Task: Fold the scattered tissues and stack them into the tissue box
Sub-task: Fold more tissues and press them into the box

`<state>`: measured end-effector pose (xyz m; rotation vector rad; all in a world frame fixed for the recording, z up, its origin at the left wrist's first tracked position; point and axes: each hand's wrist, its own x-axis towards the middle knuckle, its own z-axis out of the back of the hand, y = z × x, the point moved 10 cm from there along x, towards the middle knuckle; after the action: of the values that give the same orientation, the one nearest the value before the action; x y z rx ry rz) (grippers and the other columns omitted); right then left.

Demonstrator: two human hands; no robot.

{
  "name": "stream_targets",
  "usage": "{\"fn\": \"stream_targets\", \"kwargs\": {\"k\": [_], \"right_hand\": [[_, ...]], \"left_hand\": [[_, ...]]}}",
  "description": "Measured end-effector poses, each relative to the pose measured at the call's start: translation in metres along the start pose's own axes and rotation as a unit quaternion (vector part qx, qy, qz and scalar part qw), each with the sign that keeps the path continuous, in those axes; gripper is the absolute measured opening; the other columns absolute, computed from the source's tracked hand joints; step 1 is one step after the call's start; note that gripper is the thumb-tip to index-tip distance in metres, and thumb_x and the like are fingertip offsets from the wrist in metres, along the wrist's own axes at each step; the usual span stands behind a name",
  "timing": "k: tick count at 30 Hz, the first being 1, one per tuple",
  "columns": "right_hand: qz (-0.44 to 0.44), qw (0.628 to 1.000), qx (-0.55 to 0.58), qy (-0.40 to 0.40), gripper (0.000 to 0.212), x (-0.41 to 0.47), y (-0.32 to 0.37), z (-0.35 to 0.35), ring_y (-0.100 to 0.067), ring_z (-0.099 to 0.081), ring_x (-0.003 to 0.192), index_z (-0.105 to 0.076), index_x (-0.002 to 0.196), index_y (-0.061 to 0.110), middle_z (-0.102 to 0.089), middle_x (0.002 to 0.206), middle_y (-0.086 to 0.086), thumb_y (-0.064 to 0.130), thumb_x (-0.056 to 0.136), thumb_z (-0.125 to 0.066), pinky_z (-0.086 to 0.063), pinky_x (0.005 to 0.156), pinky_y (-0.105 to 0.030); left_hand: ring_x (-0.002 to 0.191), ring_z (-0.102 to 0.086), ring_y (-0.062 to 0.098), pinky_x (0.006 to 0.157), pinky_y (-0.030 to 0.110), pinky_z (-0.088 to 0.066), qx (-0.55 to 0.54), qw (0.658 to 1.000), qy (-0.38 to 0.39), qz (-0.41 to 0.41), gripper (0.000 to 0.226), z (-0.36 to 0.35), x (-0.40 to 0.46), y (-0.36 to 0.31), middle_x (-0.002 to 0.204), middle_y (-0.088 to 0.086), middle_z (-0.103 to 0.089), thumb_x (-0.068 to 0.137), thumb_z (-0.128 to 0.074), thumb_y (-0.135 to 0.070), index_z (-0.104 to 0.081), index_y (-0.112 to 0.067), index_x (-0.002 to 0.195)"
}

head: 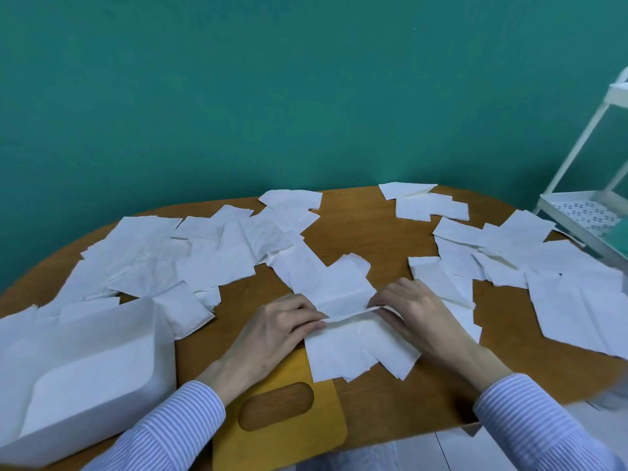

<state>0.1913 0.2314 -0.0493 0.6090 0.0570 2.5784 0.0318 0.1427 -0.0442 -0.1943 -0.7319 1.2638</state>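
A white tissue [343,294] lies in the middle of the wooden table [356,229]. My left hand [282,326] pinches its near fold at the left end and my right hand [413,311] pinches the same fold at the right end. Just below the fold lie folded tissues [353,351], overlapping each other. The open white tissue box [85,372] stands at the near left, with white tissue visible inside. Several loose tissues are scattered at the left [163,253] and at the right [550,270] of the table.
The box's yellow lid [292,433], with an oval slot, lies flat at the table's near edge between my forearms. A white metal shelf cart [591,205] stands beyond the table's right end. A teal wall runs behind the table.
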Motion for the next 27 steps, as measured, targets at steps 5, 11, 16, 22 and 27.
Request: {"fn": "stream_targets", "kwargs": {"k": [5,11,16,22,27], "right_hand": [[0.028,0.999,0.034,-0.01,0.017,-0.021,0.027,0.019,-0.012,-0.057,0.089,-0.065,0.109,0.022,-0.061,0.102,0.008,0.025,0.102,-0.049,-0.045,0.076,-0.026],[0.003,0.992,0.116,0.046,0.019,-0.059,0.045,0.009,0.0,-0.054,0.087,-0.06,0.111,0.031,-0.057,0.105,0.02,0.033,0.105,-0.043,-0.045,0.076,-0.017],[-0.05,0.985,0.164,0.027,0.014,-0.056,0.029,0.004,0.0,-0.06,0.089,-0.062,0.108,0.033,-0.059,0.1,0.022,0.032,0.103,-0.049,-0.049,0.075,-0.02],[-0.114,0.972,0.204,-0.012,0.008,-0.027,0.006,0.014,0.0,-0.06,0.085,-0.064,0.099,0.038,-0.063,0.092,0.026,0.033,0.094,-0.059,-0.044,0.071,-0.011],[-0.203,0.954,0.222,0.0,0.009,-0.005,-0.028,-0.003,-0.001,-0.06,0.083,-0.067,0.093,0.033,-0.068,0.087,0.018,0.024,0.093,-0.065,-0.047,0.068,-0.021]], "left_hand": [[0.091,-0.054,0.003,0.079,0.015,-0.043,0.025,0.999,-0.023,-0.028,0.023,0.016,-0.021,-0.012,0.094,-0.013,-0.06,0.098,-0.062,-0.031,-0.077,-0.02,0.112],[0.089,-0.055,0.004,0.079,0.019,-0.046,0.027,0.998,-0.004,-0.053,0.02,0.007,-0.047,-0.024,0.095,-0.013,-0.063,0.096,-0.068,-0.028,-0.076,-0.02,0.112],[0.088,-0.056,0.005,0.077,0.022,-0.048,0.023,0.999,-0.017,-0.032,0.018,0.006,-0.041,-0.019,0.094,-0.014,-0.065,0.096,-0.067,-0.03,-0.078,-0.019,0.107],[0.087,-0.053,0.004,0.077,0.019,-0.043,0.031,0.998,-0.054,0.017,0.019,0.018,-0.017,-0.005,0.09,-0.016,-0.062,0.095,-0.067,-0.035,-0.078,-0.02,0.099],[0.094,-0.046,-0.003,0.077,0.024,-0.046,0.056,0.994,-0.057,0.069,0.022,0.013,0.012,0.021,0.096,-0.016,-0.059,0.096,-0.062,-0.041,-0.075,-0.025,0.104]]}}
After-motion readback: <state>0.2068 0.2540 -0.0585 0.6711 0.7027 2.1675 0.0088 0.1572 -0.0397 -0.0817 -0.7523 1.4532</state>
